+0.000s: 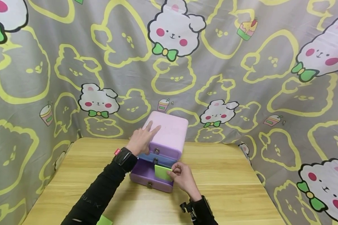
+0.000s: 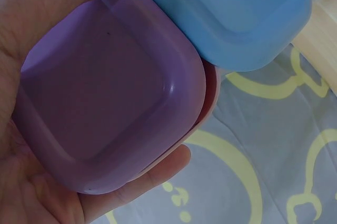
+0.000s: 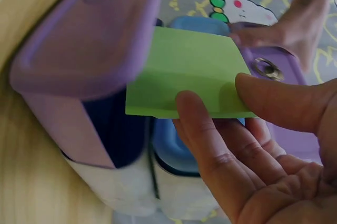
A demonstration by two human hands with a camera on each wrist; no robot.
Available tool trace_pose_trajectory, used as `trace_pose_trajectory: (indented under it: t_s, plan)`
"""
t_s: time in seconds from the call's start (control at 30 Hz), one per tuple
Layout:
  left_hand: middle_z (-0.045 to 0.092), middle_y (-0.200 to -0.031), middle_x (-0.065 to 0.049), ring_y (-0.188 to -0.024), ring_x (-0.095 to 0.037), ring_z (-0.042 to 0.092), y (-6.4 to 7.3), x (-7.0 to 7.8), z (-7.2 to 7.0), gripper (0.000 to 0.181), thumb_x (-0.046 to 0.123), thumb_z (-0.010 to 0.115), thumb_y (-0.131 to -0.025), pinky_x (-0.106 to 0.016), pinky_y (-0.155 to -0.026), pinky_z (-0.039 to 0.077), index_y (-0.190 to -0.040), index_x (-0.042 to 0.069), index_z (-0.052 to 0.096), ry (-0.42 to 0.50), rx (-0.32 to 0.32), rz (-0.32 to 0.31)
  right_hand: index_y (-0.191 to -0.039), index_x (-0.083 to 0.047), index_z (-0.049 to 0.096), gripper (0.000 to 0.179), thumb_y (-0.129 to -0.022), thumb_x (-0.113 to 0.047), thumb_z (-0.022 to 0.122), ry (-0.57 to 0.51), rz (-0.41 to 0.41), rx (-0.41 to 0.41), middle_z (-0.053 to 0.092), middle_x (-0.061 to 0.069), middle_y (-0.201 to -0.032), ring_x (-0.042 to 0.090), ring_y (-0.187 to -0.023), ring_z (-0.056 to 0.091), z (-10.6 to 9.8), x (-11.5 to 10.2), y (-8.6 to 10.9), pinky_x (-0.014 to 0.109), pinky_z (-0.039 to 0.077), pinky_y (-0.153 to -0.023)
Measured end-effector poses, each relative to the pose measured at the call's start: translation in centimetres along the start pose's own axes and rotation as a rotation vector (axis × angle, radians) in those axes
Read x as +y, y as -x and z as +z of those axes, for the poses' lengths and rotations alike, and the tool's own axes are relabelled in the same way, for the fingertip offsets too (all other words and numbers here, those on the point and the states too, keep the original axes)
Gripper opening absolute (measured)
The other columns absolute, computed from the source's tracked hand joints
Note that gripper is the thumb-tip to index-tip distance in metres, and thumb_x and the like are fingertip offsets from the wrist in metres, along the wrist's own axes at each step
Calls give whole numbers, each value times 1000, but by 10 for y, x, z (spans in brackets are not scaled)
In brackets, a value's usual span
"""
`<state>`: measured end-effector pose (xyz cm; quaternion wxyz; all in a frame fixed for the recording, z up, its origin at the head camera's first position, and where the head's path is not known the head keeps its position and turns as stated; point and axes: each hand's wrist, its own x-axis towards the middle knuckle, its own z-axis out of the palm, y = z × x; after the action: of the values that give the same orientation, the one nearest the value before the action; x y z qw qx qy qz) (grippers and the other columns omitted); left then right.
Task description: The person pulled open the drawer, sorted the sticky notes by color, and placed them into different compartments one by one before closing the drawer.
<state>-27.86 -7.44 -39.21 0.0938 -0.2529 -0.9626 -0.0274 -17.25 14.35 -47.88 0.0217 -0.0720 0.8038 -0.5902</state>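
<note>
A small three-drawer box [image 1: 170,131] with a pink top stands on the table. Its bottom purple drawer [image 1: 139,180] is pulled out, while the blue middle drawer [image 1: 164,160] sits in place. My left hand [image 1: 140,140] rests on the box's left side, straight fingers spread over the top and thumb at the front by the purple top drawer [image 2: 110,87]. Between thumb and fingers, my right hand [image 1: 183,176] pinches a light-green sticky note pad [image 3: 189,71]. The pad is held above the right part of the open drawer.
Another green piece [image 1: 104,220] lies at the table's front edge, partly hidden by the left sleeve. The wooden table [image 1: 219,187] extends around the box. A grey cartoon-rabbit curtain [image 1: 180,75] hangs close behind the box and along both sides.
</note>
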Motion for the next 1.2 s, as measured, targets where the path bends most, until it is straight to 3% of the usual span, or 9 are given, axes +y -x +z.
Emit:
trace_pose_trajectory:
  t_s: [0.1,0.33,0.57,0.67,0.87,1.2]
  plan:
    - [32,-163,-26,-90,-45,68,0,0,0,130,28,102,-50,-50,-73,59,-159,23,32,1,2,5,-91,9,57,18,-87,3,73,2,-6,-9,70,28,-79,7,-63,60,5,5,-3,17,51,-56]
    - [32,-163,-26,-91,-46,68,0,0,0,130,26,102,-50,-52,-74,59,-159,22,32,13,7,-3,-91,8,58,17,-86,2,74,-37,13,4,70,31,-80,12,-64,63,13,16,-6,19,53,-55]
    - [31,-164,-25,-91,-45,68,1,1,2,129,27,102,-52,-52,-74,59,-159,23,31,7,-14,-9,-91,7,59,18,-87,0,75,-20,34,24,68,21,-72,3,-59,54,23,27,-4,16,46,-55]
    - [32,-164,-25,-91,-45,68,0,1,2,128,28,102,-52,-52,-74,59,-159,24,31,0,-4,-9,-92,9,60,18,-88,-2,74,-24,38,31,70,24,-74,4,-59,54,26,31,-5,17,46,-54]
    - [31,-164,-25,-92,-46,68,-1,0,1,128,30,102,-52,-52,-73,59,-159,24,31,-4,-7,-12,-92,8,67,18,-88,-7,75,44,61,29,75,23,-81,7,-64,63,31,38,-6,18,53,-56]
    - [33,-163,-25,-89,-44,68,0,0,-1,127,30,101,-53,-50,-72,58,-159,24,32,-12,5,-8,-96,9,71,18,-90,-8,73,114,60,25,75,18,-76,10,-60,63,40,47,-8,21,53,-56]
